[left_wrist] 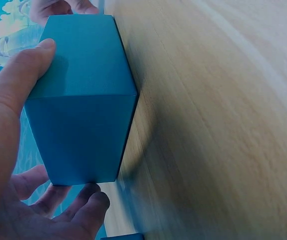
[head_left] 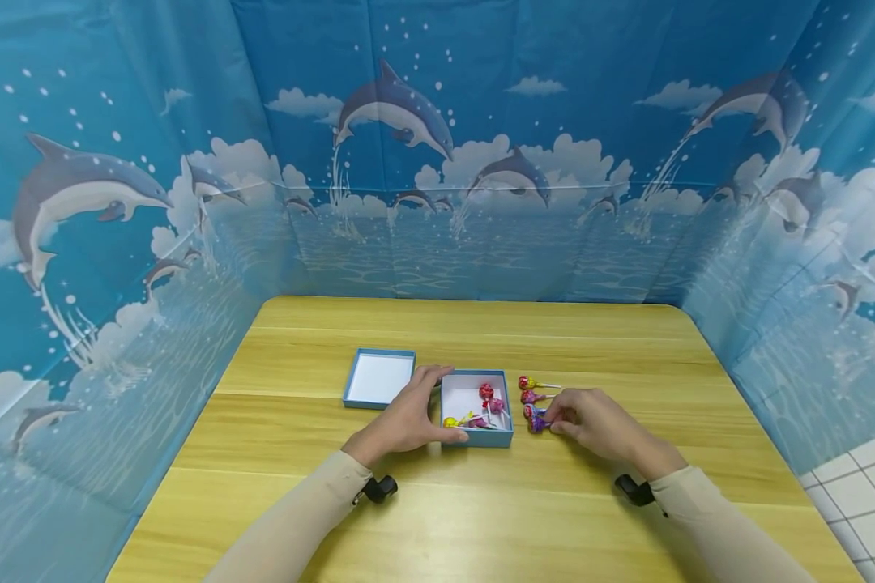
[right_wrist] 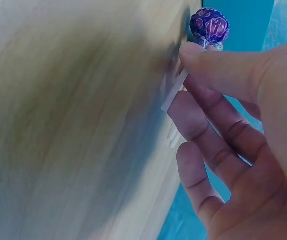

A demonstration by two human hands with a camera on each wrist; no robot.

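Observation:
My left hand (head_left: 408, 413) grips a blue open-topped box (head_left: 490, 438) at its left end, thumb on the front wall and fingers toward the back. Inside lie several wrapped lollipops, among them a red one (head_left: 486, 391), a pink one (head_left: 497, 405) and a yellow one (head_left: 450, 422). To the right of the box, my right hand (head_left: 591, 417) pinches the stick of a purple-wrapped lollipop (right_wrist: 211, 25) between thumb and fingers. Its stick end shows below the thumb in the right wrist view. More lollipops, including a red-and-yellow one (head_left: 527, 382) and a red-and-purple one (head_left: 530, 397), lie just beyond that hand.
A shallow blue lid (head_left: 381, 379) with a white inside lies to the left of the box. Everything stands on a wooden table (head_left: 467, 510). A dolphin-print curtain (head_left: 437, 243) hangs around its back and sides.

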